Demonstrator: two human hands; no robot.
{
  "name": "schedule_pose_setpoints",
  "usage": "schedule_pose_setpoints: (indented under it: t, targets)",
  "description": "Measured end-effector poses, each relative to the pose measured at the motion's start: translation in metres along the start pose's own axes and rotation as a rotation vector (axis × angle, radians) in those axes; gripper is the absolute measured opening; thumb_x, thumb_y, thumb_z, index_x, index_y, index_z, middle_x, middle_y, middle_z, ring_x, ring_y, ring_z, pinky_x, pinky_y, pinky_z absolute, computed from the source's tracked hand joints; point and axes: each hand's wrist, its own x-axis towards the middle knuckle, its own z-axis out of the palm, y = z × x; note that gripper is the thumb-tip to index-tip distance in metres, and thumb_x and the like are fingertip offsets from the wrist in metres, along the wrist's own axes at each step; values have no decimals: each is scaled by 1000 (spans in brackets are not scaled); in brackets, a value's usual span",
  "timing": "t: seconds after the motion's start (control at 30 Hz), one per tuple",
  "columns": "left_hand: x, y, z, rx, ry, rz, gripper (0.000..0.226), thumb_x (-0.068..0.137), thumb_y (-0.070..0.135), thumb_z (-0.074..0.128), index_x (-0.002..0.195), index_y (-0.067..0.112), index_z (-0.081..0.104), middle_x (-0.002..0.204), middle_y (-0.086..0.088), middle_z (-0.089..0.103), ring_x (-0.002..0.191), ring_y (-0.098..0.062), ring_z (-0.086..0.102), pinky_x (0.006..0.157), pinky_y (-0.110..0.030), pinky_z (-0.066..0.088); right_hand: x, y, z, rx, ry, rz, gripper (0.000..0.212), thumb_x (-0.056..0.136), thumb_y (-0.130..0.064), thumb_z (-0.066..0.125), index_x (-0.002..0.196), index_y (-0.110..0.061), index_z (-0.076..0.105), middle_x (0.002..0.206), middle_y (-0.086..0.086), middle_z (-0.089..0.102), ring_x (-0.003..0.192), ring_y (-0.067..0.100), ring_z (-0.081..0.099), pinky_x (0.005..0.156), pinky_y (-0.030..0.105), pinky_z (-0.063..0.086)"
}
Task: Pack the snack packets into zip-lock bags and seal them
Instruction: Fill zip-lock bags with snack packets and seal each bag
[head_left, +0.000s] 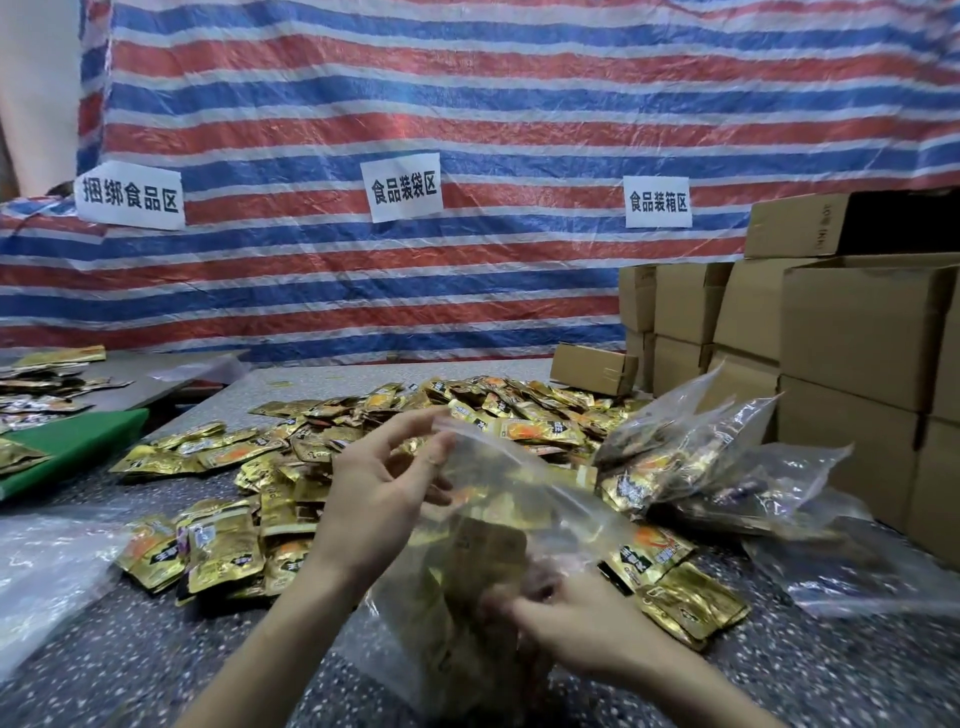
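Right hand (566, 618) grips the near end of the zip-lock bag (498, 499) over the counter (130, 649); left hand (374, 499) pinches its far rim. Snack packets (467, 405) spread beyond; filled bags (691, 447) and cardboard boxes (852, 332) crowd the right edge.

Three white paper signs are stuck on the striped tarp (519, 104) that hangs behind the far edge of the surface. In black characters, the left sign (130, 196) reads 捆绑食品区, the middle sign (404, 188) reads 食品装袋区, and the right sign (658, 202) reads 食品装箱区. The top cardboard box (795, 228) near the far right corner carries small dark print, too faint to read. The gold snack packets (218, 556) bear black labels with pale characters, perhaps a brand name, but these are blurred.
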Motion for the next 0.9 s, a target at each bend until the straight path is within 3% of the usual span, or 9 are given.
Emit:
schedule_pose_setpoints:
  t: [0.07,0.17,0.37,0.47,0.53,0.63,0.8,0.9]
  targets:
    - [-3,-5,-3,7,10,-53,30,94,17,62,122,28,60,112,11,67,83,-13,73,68,-23,60,8,-3,-8,140,68,77,13,96,-23,66,86,-22,73,67,-4,74,56,8,68,52,21,54]
    - [-11,-13,-13,116,20,-99,25,93,26,64,115,36,60,118,20,62,92,-6,70,68,-19,57,28,-10,-38,342,256,161,18,97,-19,64,89,-3,63,59,7,70,47,20,67,45,27,55]
    - [-32,-33,-14,243,-179,-174,16,93,27,65,104,38,68,104,26,68,94,-6,68,78,-29,58,84,-25,-117,859,637,142,11,96,-9,60,94,2,61,95,21,67,66,24,74,55,28,61]
    - [-36,-39,-11,256,-226,-179,16,93,27,67,101,40,70,104,24,69,93,-8,69,76,-29,58,99,-10,-124,868,608,217,16,98,0,54,113,2,59,123,26,62,100,35,70,86,42,61]
    - [-37,-41,-10,254,-241,-177,18,92,27,67,99,43,70,105,23,69,93,-9,69,74,-27,58,96,2,-109,757,544,301,27,99,0,51,126,2,54,132,27,56,105,37,68,85,42,61]
    - [-37,-43,-8,238,-222,-191,16,93,25,67,100,38,71,107,22,69,92,-12,70,76,-32,59,90,14,-74,651,477,294,17,97,-7,59,109,4,62,114,21,68,83,29,74,62,30,61]
    - [-39,-38,-7,196,-159,-169,17,94,18,65,103,32,70,102,19,71,91,-6,69,71,-16,52,87,30,-17,503,432,93,17,97,-19,64,89,-5,71,81,9,72,54,13,65,48,26,52]
    - [-44,-35,-19,177,-72,-173,17,95,17,63,104,31,68,100,20,71,91,-4,68,75,-21,55,78,44,10,494,457,-26,18,96,-22,66,84,-9,73,68,3,66,51,13,58,44,25,48]
